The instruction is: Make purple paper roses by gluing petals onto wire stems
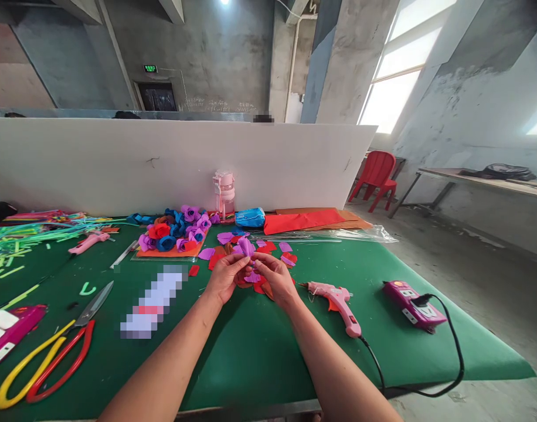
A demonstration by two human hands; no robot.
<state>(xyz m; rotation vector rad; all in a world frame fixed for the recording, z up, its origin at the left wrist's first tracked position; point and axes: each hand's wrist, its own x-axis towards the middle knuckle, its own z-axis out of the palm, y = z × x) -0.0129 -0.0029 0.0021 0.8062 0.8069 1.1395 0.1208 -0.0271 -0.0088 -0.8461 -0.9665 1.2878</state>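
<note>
- The left hand (pixel 224 276) and right hand (pixel 276 278) pinch a purple petal (pixel 246 246) between fingertips above the green surface (pixel 242 357).
- Loose petals (pixel 207 254) lie around and below it.
- A pink glue gun (pixel 332 292) lies near the right hand.
- Coloured flowers (pixel 166 243) cluster beyond, to the left.

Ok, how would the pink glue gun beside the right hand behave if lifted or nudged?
The pink glue gun looks rigid, so it should keep its shape. Its black cord would probably trail and tug at the handle. Lying on its side, it seems likelier to swivel than roll.
</note>
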